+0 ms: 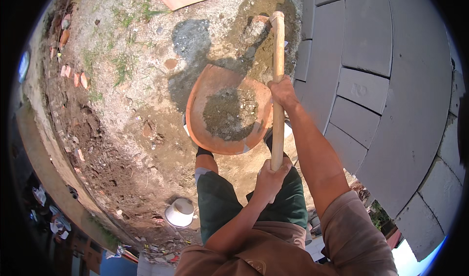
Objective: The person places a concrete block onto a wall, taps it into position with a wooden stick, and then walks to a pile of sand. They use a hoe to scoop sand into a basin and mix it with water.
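Nearest, the left hand (270,175) wraps its fingers tight round the butt end of a long wooden handle (278,88), low by the person's green shorts (217,205). That grip at the very end looks like the steering hold, where a small shift swings the far end most. Further up, the right hand (282,91) closes its fingers round the same shaft at about its middle, arm stretched out; set so far from the other hand, it would carry the weight and give leverage.

The handle runs nearly straight away from the body, its long axis almost vertical in the head view, butt toward the person and working end pointing out at the ground ahead. Its head is hidden in a heap of damp sandy mix (266,46), so I cannot tell the kind of blade.

Just left of the shaft, at the person's feet, an orange pan (200,102) sits on the dirt, mouth up, partly filled with grey gritty mix, near the heap it lies beside. A white bucket (180,212) stands well apart at lower left. Grey block wall (391,80) rises on the right.
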Demonstrator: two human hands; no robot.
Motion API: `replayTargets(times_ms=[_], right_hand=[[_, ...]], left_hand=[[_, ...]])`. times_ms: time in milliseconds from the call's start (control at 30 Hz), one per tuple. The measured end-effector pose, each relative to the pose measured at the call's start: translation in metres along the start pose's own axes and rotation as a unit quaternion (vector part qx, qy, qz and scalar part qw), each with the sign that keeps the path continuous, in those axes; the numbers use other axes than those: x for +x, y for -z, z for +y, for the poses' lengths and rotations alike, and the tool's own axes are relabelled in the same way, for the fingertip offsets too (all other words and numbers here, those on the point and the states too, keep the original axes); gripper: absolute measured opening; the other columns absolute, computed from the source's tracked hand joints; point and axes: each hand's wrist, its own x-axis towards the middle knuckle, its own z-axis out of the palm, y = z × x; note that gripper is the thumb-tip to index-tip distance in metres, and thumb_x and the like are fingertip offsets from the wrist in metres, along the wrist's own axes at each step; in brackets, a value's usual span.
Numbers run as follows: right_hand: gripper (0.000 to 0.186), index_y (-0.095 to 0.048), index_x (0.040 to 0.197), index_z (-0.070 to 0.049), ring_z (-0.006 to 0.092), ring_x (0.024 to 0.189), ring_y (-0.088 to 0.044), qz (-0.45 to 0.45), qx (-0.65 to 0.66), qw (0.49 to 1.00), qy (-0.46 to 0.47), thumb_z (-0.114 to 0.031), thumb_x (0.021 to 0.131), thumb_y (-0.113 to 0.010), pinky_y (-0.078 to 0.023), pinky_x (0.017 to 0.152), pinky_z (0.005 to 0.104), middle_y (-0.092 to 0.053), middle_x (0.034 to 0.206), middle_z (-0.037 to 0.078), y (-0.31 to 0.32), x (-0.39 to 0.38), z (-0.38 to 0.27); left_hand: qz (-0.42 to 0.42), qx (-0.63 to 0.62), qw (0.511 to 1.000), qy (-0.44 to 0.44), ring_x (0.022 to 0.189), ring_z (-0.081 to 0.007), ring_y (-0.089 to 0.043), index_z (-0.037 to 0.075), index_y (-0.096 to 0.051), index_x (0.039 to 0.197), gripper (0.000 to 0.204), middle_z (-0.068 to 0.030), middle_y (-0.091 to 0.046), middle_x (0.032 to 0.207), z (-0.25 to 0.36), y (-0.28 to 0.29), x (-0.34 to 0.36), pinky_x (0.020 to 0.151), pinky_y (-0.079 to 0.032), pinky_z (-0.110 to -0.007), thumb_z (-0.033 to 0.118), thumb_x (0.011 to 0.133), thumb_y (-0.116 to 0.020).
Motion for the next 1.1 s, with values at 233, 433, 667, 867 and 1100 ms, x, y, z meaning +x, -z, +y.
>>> replayTargets(times_ms=[233,433,667,867,1100], right_hand=[[0.056,-0.037,0.123,0.004,0.0197,0.067,-0.060,-0.085,0.174,0.981,-0.008,-0.016,0.077,-0.063,-0.052,0.051,0.0335,-0.057,0.086,0.012,-0.071,-0.111,0.081],[0.032,-0.043,0.111,-0.002,0.0143,0.052,-0.054,-0.071,0.278,0.958,-0.009,-0.009,0.083,-0.057,-0.045,0.042,0.0283,-0.053,0.076,0.007,-0.099,-0.088,0.133],[0.048,-0.041,0.117,0.006,0.0204,0.059,-0.060,0.109,0.137,0.968,0.178,-0.020,0.080,-0.058,-0.052,0.055,0.0334,-0.059,0.083,0.015,0.045,0.132,-0.039],[0.051,-0.040,0.116,0.008,0.0259,0.067,-0.066,0.128,-0.055,0.982,0.126,-0.025,0.081,-0.056,-0.053,0.068,0.0358,-0.062,0.090,0.022,0.068,0.157,-0.027],[0.052,-0.039,0.119,0.005,0.0311,0.076,-0.066,0.102,-0.064,0.993,0.018,-0.027,0.081,-0.056,-0.051,0.077,0.0389,-0.062,0.095,0.024,0.061,0.100,0.011]], left_hand=[[-0.011,0.078,0.988,0.137,0.062,-0.0208,-0.060,-0.002,-0.052,0.096,0.050,-0.0117,-0.058,0.069,-0.067,0.078,-0.125,0.057,-0.048,-0.034,0.041,0.078,-0.069],[0.002,0.194,0.976,0.096,0.079,-0.0334,-0.064,-0.002,-0.053,0.095,0.053,-0.0218,-0.062,0.081,-0.124,0.065,-0.120,0.067,-0.050,-0.040,0.045,0.078,-0.069],[0.031,0.141,0.975,-0.166,0.080,-0.0263,-0.061,0.000,-0.049,0.102,0.056,-0.0203,-0.061,0.091,0.029,-0.006,0.137,0.070,-0.047,-0.040,0.048,0.079,-0.067],[-0.082,-0.026,0.992,-0.088,0.053,-0.0138,-0.052,0.001,-0.050,0.096,0.042,-0.0054,-0.054,0.067,0.016,-0.059,0.149,0.049,-0.045,-0.028,0.036,0.081,-0.068],[-0.094,0.002,0.995,-0.021,0.050,-0.0081,-0.049,0.003,-0.050,0.091,0.032,-0.0020,-0.052,0.065,-0.012,-0.060,0.088,0.041,-0.042,-0.025,0.030,0.084,-0.066]])
